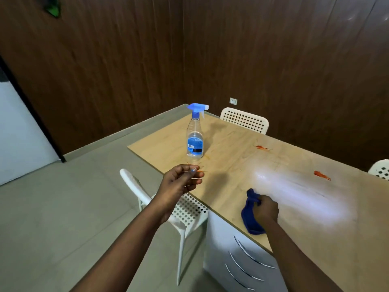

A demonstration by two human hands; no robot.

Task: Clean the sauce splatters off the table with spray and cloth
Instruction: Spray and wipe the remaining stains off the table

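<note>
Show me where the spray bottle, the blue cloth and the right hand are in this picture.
spray bottle (195,144): head view, on its blue label.
blue cloth (248,220): head view, on the hanging fold left of the hand.
right hand (265,209): head view, on the back of the hand, which grips the cloth.

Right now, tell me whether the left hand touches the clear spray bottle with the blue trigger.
Apart. The head view shows bare tabletop between the left hand and the spray bottle.
</note>
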